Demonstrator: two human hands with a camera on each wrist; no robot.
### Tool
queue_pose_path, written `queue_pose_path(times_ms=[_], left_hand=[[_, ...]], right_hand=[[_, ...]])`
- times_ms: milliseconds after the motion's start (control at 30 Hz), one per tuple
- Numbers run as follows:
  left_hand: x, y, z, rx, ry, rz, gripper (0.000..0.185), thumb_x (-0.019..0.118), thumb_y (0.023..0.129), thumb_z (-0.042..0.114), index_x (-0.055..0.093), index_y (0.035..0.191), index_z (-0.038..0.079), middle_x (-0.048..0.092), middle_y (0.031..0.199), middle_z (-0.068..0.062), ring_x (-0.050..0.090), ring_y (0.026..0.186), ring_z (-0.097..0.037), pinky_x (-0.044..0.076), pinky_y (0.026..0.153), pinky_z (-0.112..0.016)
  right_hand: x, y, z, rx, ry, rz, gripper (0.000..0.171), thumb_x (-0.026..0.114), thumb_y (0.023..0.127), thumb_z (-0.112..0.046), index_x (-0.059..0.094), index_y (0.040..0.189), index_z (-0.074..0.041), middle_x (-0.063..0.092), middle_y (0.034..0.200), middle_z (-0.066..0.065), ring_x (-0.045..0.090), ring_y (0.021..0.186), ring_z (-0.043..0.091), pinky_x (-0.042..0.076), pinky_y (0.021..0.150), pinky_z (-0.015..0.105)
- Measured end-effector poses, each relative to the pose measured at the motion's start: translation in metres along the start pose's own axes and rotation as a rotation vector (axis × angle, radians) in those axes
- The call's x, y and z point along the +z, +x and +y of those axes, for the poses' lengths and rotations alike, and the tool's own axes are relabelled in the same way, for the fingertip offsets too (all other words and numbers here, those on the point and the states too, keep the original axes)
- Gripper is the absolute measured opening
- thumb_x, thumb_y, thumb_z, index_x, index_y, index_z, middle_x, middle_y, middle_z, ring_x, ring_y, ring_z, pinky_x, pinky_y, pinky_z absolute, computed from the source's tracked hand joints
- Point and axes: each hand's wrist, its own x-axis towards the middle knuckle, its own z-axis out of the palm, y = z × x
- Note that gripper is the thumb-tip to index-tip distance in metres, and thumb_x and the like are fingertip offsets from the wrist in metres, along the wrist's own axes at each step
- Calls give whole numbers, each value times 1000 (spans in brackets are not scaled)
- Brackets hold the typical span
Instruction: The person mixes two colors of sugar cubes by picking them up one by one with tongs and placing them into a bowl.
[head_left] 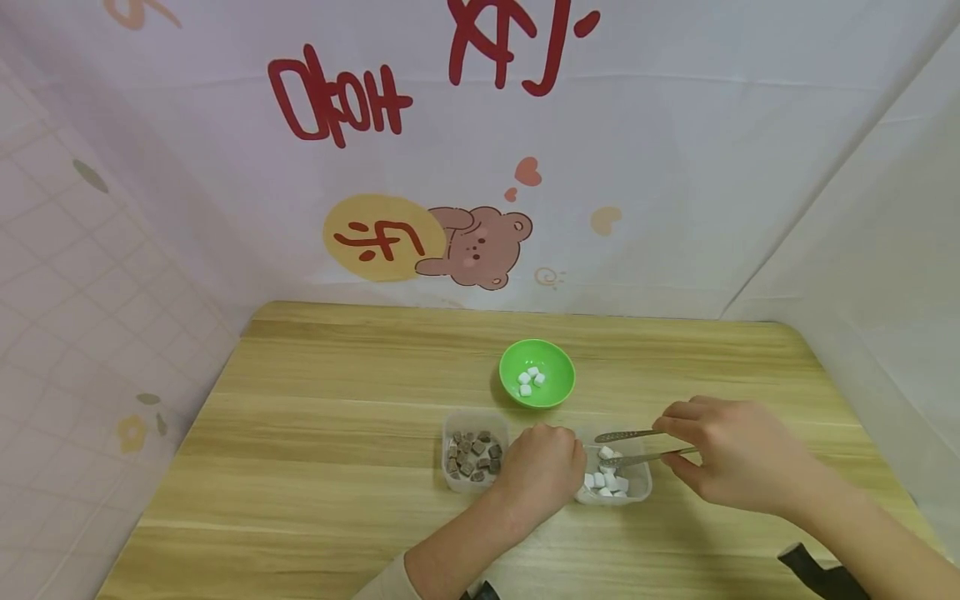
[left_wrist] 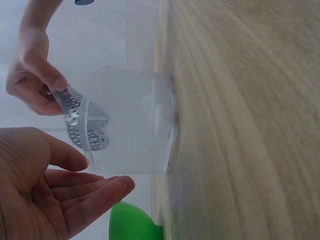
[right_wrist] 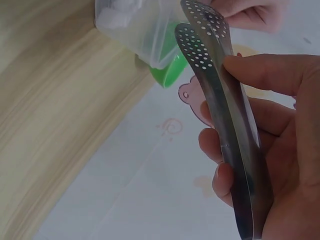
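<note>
My right hand [head_left: 738, 450] holds metal tongs [right_wrist: 232, 130] with perforated ends, thumb on one arm and fingers on the other. The tong arms stand apart, their ends over a clear plastic container [left_wrist: 132, 120] of white cubes [head_left: 600, 481]. At the left rim of this container is my left hand [head_left: 543, 471], its thumb and fingers holding the edge near a corner in the left wrist view. Just left of that hand, a second clear container [head_left: 447, 421] holds brown cubes [head_left: 476, 454]. Behind them, a green bowl [head_left: 558, 354] has several white cubes in it.
All this stands on a wood-grain table [head_left: 322, 450]. A white printed cloth [head_left: 660, 167] hangs along its back edge, with more cloth at both sides. A dark object [head_left: 817, 571] shows near the right forearm.
</note>
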Motion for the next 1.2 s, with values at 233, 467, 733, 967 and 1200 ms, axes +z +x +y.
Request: queue_pose_path(times_ms=[233,467,733,967,1200], left_hand=[[1,0,-1,-1,-4,-1,50,57,96,6,36,53,18,32,48,8,35,43,-6,34,39,-22],[-1,0,0,1,-8,-9,50,57,97,5,37,53,18,34,48,8,35,43,-5,35,40,-22],[-1,-1,0,2,-12,-4,50,58,97,5,39,53,18,36,49,8,37,44,-6,35,40,-22],[-1,-1,0,7,-10,0,51,58,97,5,37,52,18,32,48,9,34,42,-4,33,39,-21],[-1,0,0,15,-6,1,51,58,97,4,37,52,18,31,48,9,33,42,-4,33,39,-20]], right_hand=[[10,3,-8,5,18,-113,29,86,62,-14,76,89,-17,69,88,-11,58,68,2,49,53,25],[16,11,-11,-20,13,-206,23,85,64,-16,72,83,-17,62,80,-13,51,65,2,45,51,26],[19,19,-11,-7,26,-278,22,82,68,-14,62,73,-21,45,70,-17,36,59,0,35,48,23],[18,26,-8,1,17,-313,34,79,65,-8,50,64,-26,34,65,-17,26,58,2,26,49,24],[16,29,-5,-4,27,-343,31,79,67,-9,53,64,-25,34,64,-17,24,58,1,25,49,23]])
